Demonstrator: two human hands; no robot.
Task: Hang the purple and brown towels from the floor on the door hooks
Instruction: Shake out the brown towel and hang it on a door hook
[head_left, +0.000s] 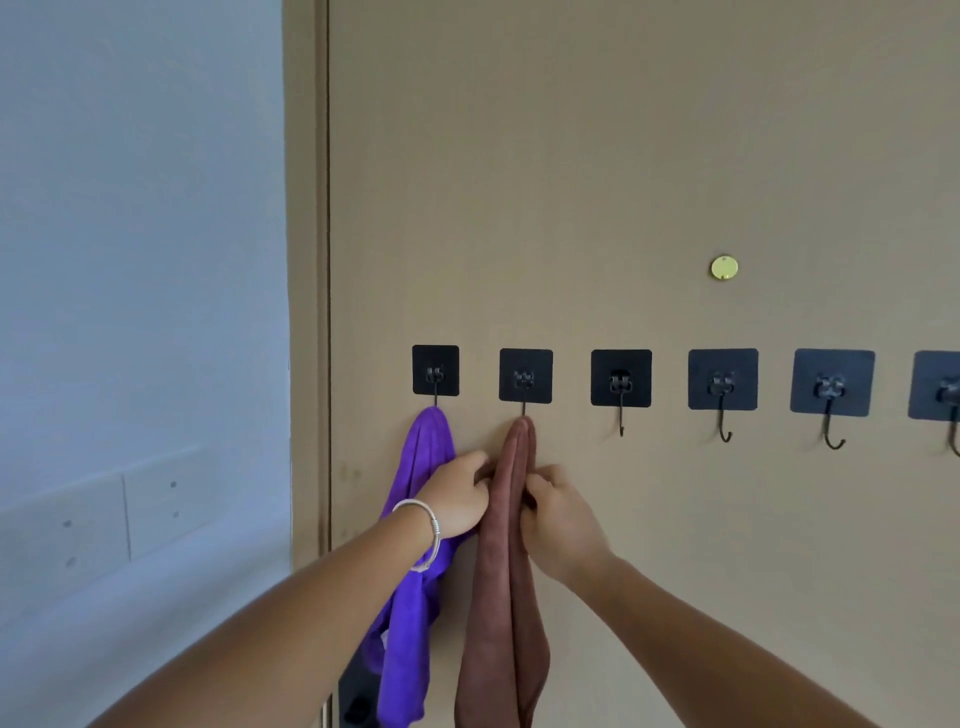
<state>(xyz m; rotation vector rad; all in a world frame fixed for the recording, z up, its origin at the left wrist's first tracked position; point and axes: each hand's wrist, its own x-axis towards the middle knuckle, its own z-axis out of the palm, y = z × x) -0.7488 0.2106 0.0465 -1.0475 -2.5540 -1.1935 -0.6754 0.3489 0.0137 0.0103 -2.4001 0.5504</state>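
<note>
Long brown soft-pile towel (506, 571) hangs bunched from the second black square adhesive door hook (525, 376). Left hand (460, 499) and right hand (558, 514) are both closed on its upper folds, one each side, just below the hook. Long purple soft-pile towel (410, 597) hangs from the first black square adhesive door hook (435, 371), behind the left wrist. Judged light, limp and non-slippery; best held near the top fold, where the cloth gathers. Both towels appear hung; only settling remains

Purple towel (415, 613), brown towel (501, 597), black hook pads (621, 378), tan door (623, 156).
</note>
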